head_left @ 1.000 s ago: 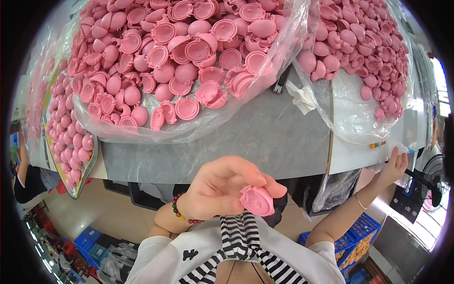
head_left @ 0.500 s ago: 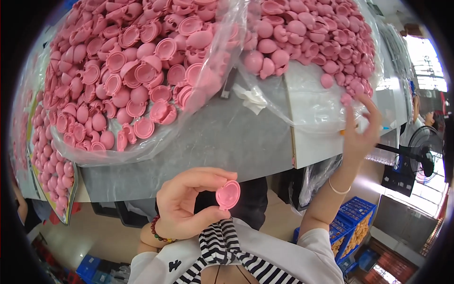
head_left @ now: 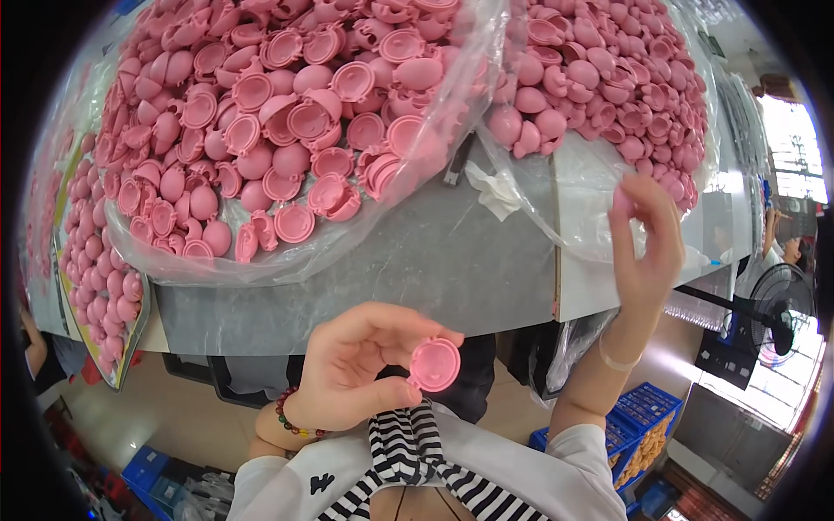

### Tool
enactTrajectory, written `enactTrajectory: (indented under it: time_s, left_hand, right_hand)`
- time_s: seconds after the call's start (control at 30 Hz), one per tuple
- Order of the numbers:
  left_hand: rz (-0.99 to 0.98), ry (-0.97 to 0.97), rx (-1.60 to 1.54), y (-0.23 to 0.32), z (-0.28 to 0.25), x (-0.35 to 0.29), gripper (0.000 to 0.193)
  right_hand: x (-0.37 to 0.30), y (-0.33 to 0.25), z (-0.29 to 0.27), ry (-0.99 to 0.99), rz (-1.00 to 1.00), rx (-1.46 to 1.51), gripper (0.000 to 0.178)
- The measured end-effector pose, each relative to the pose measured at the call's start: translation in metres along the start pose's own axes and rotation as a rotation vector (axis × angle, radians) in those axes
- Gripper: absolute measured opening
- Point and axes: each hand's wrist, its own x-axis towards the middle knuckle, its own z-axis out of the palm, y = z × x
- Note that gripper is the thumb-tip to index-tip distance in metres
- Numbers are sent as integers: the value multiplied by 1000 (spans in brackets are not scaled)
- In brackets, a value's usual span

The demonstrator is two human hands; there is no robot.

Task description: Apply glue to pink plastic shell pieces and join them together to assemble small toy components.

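Note:
Between the thumb and fingertips of my left hand (head_left: 360,369) is a small round pink plastic half shell (head_left: 434,365), its hollow side toward me. It is held in front of my chest, near the table's front edge. My right hand (head_left: 647,239) is raised over the white board on the right, thumb and forefinger pinched on a small pink piece (head_left: 620,200). The fingers partly hide that piece, and its exact shape cannot be made out. Beyond this hand lies the right-hand heap of pink shell pieces (head_left: 599,87).
A large heap of pink half shells (head_left: 252,130) lies on clear plastic sheeting (head_left: 304,269) over the grey table (head_left: 417,260). More pink pieces (head_left: 100,278) fill a bag at the left. A crumpled white tissue (head_left: 493,193) lies mid-table. Blue crates (head_left: 647,408) and a black fan (head_left: 771,308) stand at right.
My right hand has drawn back from the right-hand heap, toward me and slightly left, with a pink piece pinched in it. The left hand's shell has turned its hollow more toward view.

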Motion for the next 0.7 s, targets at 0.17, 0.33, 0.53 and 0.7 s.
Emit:
enactTrajectory:
  time_s: [0.17, 0.33, 0.53, 0.7]
  left_hand:
    - [-243, 180, -136, 5, 14, 9, 50]
    - [-213, 178, -159, 6, 9, 8, 48]
    - [-97, 237, -95, 6, 8, 6, 47]
    - [-88, 244, -21, 7, 10, 7, 49]
  right_hand:
    - [-42, -68, 18, -200, -258, 535, 23]
    - [-36, -45, 32, -512, -419, 198, 32]
    - [-40, -58, 32, -453, -268, 72, 42]
    - [-43, -61, 36, -306, -276, 186, 35]
